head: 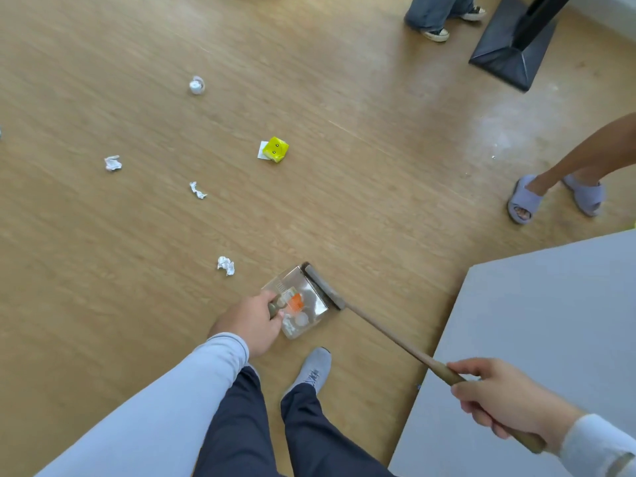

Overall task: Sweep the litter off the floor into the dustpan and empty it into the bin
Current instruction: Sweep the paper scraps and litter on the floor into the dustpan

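Note:
My left hand (249, 323) grips the handle of a shiny metal dustpan (311, 297) that rests on the wooden floor, with an orange-and-white wrapper and a white cap inside it. My right hand (495, 397) holds the long wooden handle of a broom (389, 335), whose head lies against the dustpan's open edge. Litter is scattered on the floor: a yellow carton (275, 150), a white bottle cap (196, 85) and crumpled paper balls (226, 265) (197, 190) (113, 163).
A grey table (550, 321) fills the lower right. A person in lilac slippers (525, 201) stands at the right, another person's feet (437, 32) at the top. A black stand base (509, 53) sits top right. My grey shoe (315, 368) is just below the dustpan.

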